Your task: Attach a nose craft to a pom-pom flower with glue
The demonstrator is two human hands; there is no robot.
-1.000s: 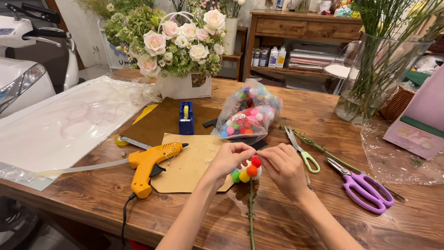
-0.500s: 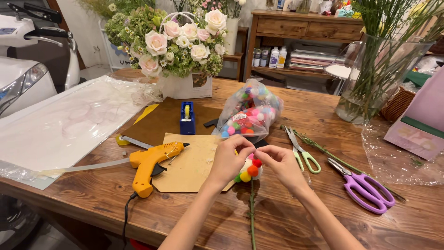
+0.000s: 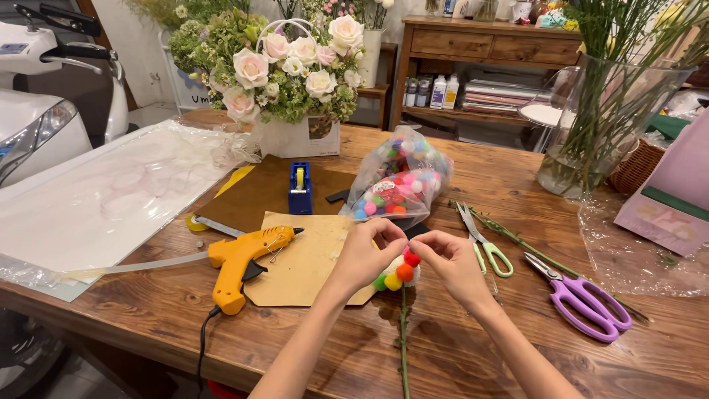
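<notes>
My left hand (image 3: 365, 255) and my right hand (image 3: 450, 264) meet over the wooden table (image 3: 458, 347). Between their fingertips sits a small cluster of coloured pom-poms (image 3: 399, 275), red, orange, yellow and green, at the top of a thin green stem (image 3: 404, 340) that runs toward me. Both hands pinch the cluster from either side. Just beyond the hands lies a clear plastic bag of coloured pom-poms (image 3: 399, 181). The hands partly cover the cluster's white core.
An orange glue gun (image 3: 240, 258) rests on a tan paper sheet (image 3: 306, 262) at the left. Green-handled scissors (image 3: 484, 240) and purple-handled scissors (image 3: 583, 295) lie at the right. A blue tape dispenser (image 3: 299, 188), a rose arrangement (image 3: 284, 70), a glass vase (image 3: 598, 125) and plastic wrap (image 3: 103, 196) surround them.
Both hands have shifted slightly on the pom-pom cluster, fingers closing in around it. Nothing else on the table has moved.
</notes>
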